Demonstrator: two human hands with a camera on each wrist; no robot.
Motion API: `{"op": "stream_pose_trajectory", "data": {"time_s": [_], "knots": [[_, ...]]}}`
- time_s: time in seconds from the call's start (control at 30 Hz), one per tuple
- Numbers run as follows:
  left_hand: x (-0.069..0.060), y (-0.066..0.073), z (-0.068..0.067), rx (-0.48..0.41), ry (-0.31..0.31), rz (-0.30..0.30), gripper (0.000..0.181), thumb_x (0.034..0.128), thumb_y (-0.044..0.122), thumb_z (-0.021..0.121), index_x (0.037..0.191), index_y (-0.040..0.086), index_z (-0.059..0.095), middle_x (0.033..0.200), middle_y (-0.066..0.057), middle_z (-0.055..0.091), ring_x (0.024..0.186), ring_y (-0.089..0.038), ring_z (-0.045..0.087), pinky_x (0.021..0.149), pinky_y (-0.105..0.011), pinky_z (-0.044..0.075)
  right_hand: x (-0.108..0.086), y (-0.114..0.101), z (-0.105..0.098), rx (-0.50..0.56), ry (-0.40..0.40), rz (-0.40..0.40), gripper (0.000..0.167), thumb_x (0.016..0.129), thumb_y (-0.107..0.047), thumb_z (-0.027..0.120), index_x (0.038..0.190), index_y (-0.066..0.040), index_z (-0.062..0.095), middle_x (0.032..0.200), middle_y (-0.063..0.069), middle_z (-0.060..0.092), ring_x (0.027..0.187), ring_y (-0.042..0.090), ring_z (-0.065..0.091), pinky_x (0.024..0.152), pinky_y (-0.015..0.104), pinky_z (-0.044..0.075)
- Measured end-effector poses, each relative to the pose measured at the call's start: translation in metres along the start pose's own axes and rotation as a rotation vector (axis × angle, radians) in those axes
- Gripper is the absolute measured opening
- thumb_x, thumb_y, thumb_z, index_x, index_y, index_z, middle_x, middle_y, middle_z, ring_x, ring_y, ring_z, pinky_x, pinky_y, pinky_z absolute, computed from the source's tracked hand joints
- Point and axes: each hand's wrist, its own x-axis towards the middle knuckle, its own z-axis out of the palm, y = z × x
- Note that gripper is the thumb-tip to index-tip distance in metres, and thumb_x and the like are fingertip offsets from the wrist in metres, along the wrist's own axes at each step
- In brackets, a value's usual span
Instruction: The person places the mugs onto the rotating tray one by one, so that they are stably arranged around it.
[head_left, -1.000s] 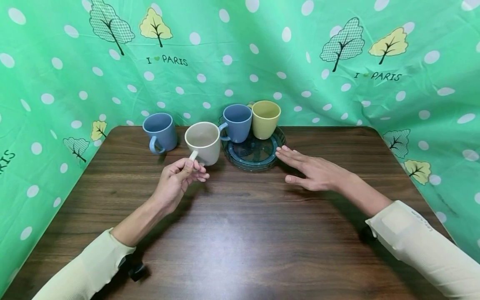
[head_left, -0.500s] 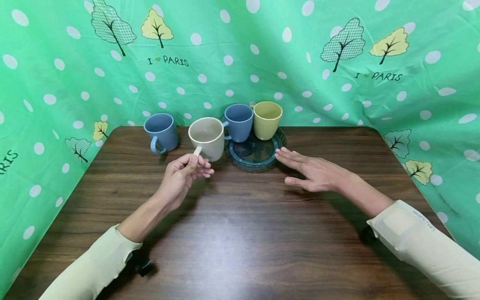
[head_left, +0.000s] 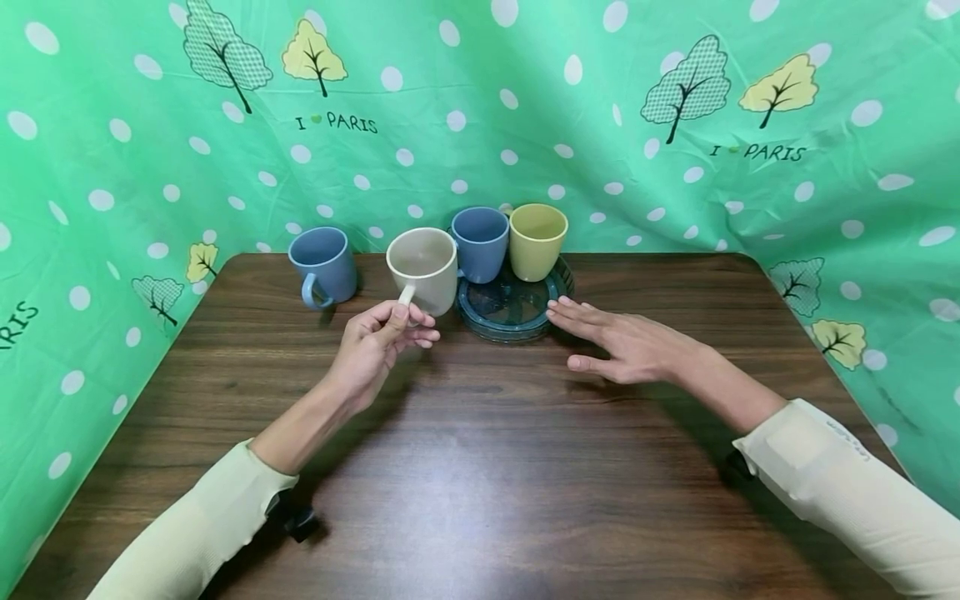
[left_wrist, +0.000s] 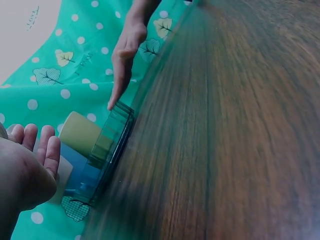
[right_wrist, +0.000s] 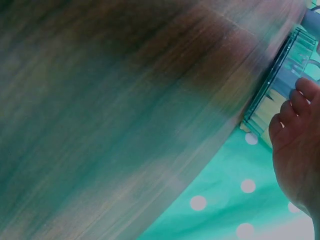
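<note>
My left hand pinches the handle of a cream mug, which hangs upright above the table at the left side of a clear bluish round tray. On the tray stand a blue mug and a yellow mug, side by side at its back. The cream mug partly covers the blue one and hides its handle. With fingers straight, my right hand has its fingertips at the tray's right rim; in the left wrist view they appear to touch the tray wall.
A second blue mug stands on the brown wooden table to the left, handle toward me. Behind the table's back edge hangs a green dotted cloth. A dark wrist camera sits under the left sleeve.
My left hand has carried the cream mug to the right and slightly up or away, closer to the tray. The right hand has stayed nearly still at the rim.
</note>
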Motion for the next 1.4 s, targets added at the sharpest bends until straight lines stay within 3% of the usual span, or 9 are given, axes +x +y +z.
{"op": "stream_pose_trajectory", "data": {"time_s": [0.47,1.4], "knots": [[0.010,0.000,0.014,-0.039,-0.014,0.008,0.032,0.1220,0.019,0.048,0.105,0.012,0.074,0.108,-0.002,0.082,0.097,-0.016,0.083,0.094,-0.031,0.069,0.002,-0.005,-0.001,-0.009,0.009,-0.031,0.073,0.115,-0.046,0.063,0.177,-0.016,0.038,0.187,0.006,0.031,0.173,0.038,0.033,0.134,0.064,0.040],[0.029,-0.013,0.043,-0.056,-0.044,0.004,0.028,0.1204,0.017,0.053,0.112,0.006,0.077,0.112,-0.004,0.084,0.095,-0.015,0.085,0.092,-0.032,0.070,0.005,-0.008,-0.001,0.007,-0.004,-0.040,0.072,0.116,-0.046,0.063,0.177,-0.015,0.039,0.187,0.006,0.032,0.173,0.037,0.033,0.136,0.063,0.039]]}}
